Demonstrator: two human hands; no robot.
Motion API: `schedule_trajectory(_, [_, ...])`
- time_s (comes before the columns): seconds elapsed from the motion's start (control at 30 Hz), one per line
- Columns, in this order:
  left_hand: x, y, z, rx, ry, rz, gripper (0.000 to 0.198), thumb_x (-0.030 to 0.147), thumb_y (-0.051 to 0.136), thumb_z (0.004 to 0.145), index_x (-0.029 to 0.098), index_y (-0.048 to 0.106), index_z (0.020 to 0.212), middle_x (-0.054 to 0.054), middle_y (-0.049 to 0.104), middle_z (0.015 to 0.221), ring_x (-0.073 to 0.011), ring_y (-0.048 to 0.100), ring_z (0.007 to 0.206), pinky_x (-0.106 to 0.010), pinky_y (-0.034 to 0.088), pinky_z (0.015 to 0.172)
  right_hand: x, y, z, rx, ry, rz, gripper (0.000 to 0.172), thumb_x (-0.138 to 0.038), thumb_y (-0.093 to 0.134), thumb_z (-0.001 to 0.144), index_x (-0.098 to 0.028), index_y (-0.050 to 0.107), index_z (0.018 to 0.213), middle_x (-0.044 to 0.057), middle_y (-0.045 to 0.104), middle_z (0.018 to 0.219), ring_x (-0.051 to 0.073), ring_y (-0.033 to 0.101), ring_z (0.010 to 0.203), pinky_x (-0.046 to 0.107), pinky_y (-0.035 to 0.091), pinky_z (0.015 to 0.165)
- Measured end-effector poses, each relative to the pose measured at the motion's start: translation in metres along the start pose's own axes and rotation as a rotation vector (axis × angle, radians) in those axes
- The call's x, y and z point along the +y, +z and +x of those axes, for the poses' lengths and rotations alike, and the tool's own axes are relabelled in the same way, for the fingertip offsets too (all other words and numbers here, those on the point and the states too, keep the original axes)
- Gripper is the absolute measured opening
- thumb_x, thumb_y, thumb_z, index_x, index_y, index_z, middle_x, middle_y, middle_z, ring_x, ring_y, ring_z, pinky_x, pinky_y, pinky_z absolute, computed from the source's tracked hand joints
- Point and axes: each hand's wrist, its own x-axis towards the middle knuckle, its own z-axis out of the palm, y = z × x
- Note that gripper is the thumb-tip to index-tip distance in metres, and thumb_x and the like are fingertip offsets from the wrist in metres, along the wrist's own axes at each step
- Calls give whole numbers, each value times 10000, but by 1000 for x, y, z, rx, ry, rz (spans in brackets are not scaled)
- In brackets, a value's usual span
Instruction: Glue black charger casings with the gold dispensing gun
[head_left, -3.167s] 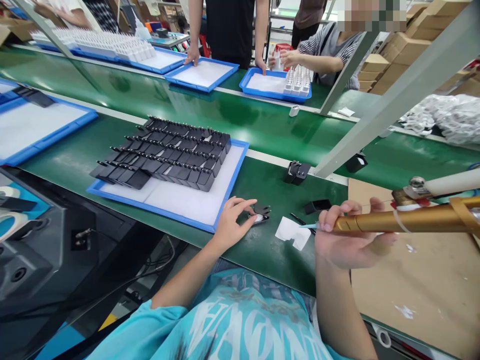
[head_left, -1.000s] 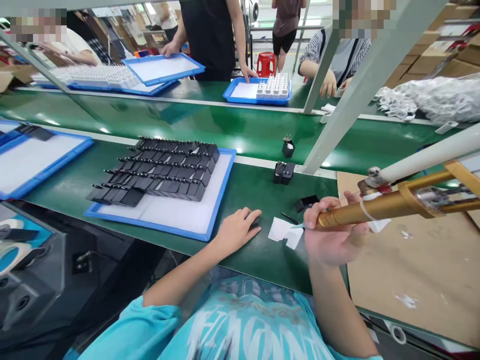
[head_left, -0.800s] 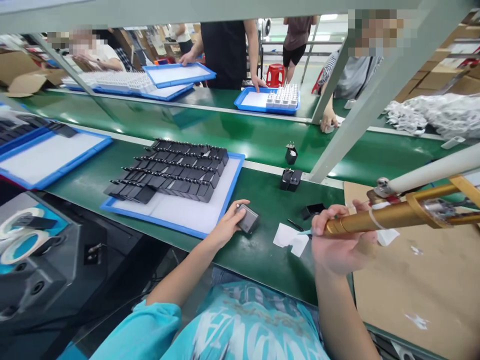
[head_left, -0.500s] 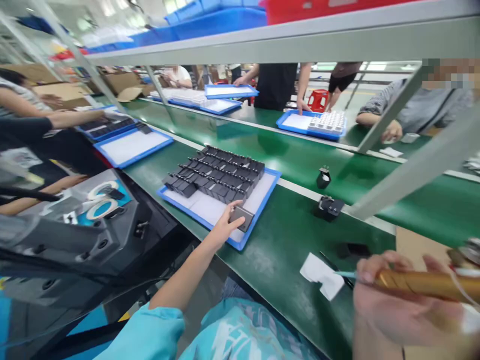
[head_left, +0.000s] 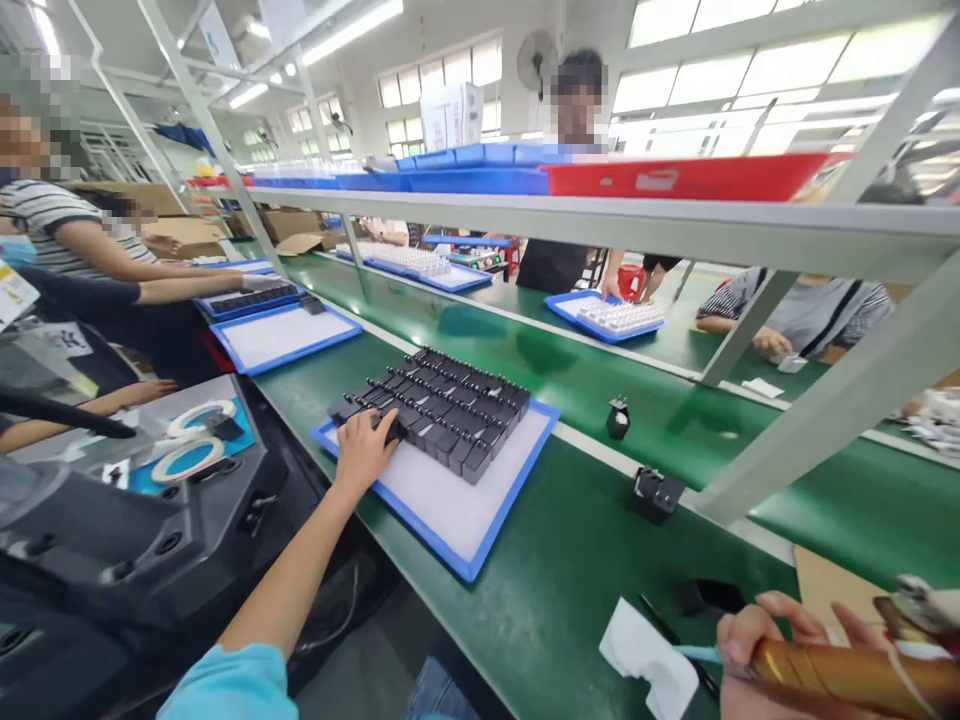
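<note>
My left hand (head_left: 365, 450) reaches over the near left corner of a blue-rimmed tray (head_left: 480, 555) with a white pad. Its fingers are curled on a black charger (head_left: 394, 430) at the front row's end among several rows of black chargers (head_left: 442, 400). My right hand (head_left: 780, 650) is at the bottom right, closed around a gold pen-shaped tool (head_left: 847, 675) with a light blue tip. A white paper scrap (head_left: 649, 665) lies on the green belt just left of that tip.
Two loose black chargers (head_left: 656, 492) (head_left: 617, 418) stand on the green conveyor (head_left: 600, 540). A dark machine with tape rolls (head_left: 191, 450) sits at the left. Other people work at blue trays (head_left: 281, 335) to the left and across the belt. A metal shelf frame (head_left: 825, 410) slants on the right.
My left hand carried the black charger from the belt to the tray and now sets it at the front row's left end. The view has tilted up. My right hand keeps the gold tool.
</note>
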Motion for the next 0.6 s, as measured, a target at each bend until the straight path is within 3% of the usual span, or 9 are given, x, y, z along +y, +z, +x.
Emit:
schedule_trajectory(0.17, [-5, 16, -4, 55, -133, -133, 543, 354, 573, 880, 245, 484, 1404, -168, 384, 1428, -377, 397, 1257, -522, 363, 1007, 9, -5, 11, -4, -37, 48, 648, -839, 585, 430, -404, 636, 908, 2, 595, 709, 175, 408, 388, 354, 279, 435])
schedule_trajectory(0.33, [-5, 25, -13, 44, -511, -391, 1089, 600, 665, 732, 88, 126, 1528, -298, 190, 1526, -449, 241, 1407, -567, 266, 1104, 16, -11, 19, 0, -69, 90, 684, -841, 623, 370, -365, 639, 861, -6, 645, 670, 173, 408, 335, 349, 305, 359])
schedule_trajectory(0.43, [-4, 25, -7, -14, -681, -559, 1169, 650, 619, 738, 47, -2, 1523, -341, 146, 1534, -445, 156, 1445, -597, 178, 1133, 16, -11, 19, -39, -107, 85, 668, -819, 642, 409, -358, 641, 892, 2, 658, 674, 169, 421, 332, 335, 312, 351])
schedule_trajectory(0.6, [-8, 27, 23, 224, -836, -764, 1092, 698, 512, 785, 77, 1, 1523, -266, 82, 1581, -355, 44, 1485, -524, 118, 1182, 13, -8, 14, -31, -114, 93, 596, -770, 614, 478, -356, 643, 906, 3, 625, 669, 162, 399, 338, 338, 302, 371])
